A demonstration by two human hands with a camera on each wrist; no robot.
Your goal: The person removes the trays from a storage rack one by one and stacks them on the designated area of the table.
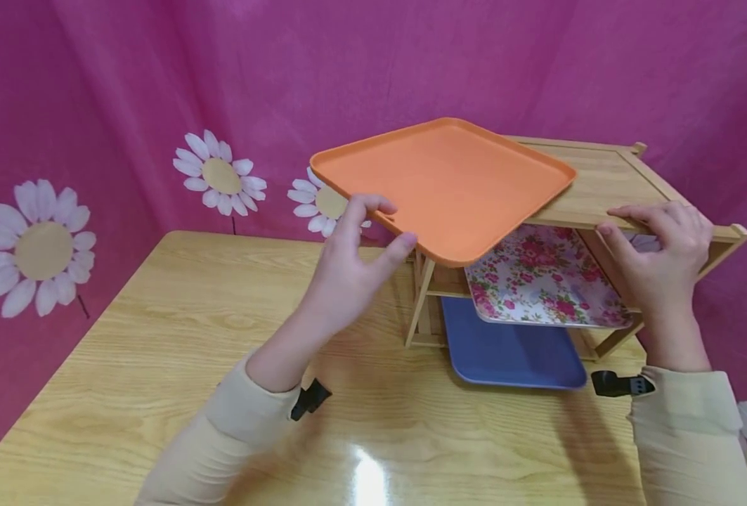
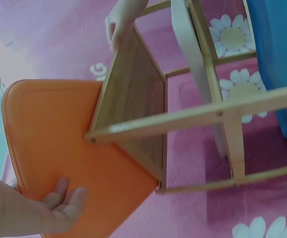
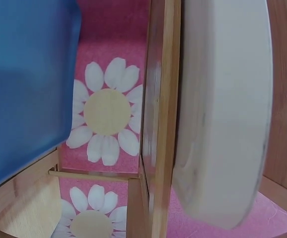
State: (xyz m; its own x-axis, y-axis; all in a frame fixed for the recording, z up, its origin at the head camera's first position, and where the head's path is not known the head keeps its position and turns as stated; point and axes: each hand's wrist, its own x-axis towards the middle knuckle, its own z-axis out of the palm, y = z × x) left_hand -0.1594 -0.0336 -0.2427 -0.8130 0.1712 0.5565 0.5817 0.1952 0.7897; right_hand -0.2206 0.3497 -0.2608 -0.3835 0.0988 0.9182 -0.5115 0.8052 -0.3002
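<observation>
Left hand (image 1: 348,270) pinches rim of orange rectangular plastic tray (image 1: 449,186) between fingers; right hand (image 1: 664,256) grips top front edge of light-wood tiered rack (image 1: 601,179), fingers curled

In the head view, the orange tray (image 1: 443,190) covers the left of the wooden rack (image 1: 607,176), whose top board hides the back of the floral tray (image 1: 544,274); this screens the rear of the blue tray (image 1: 512,358). The bottom edge crops both sleeves (image 1: 689,429). The left wrist view cuts off the left hand (image 2: 24,210) at lower left.
</observation>
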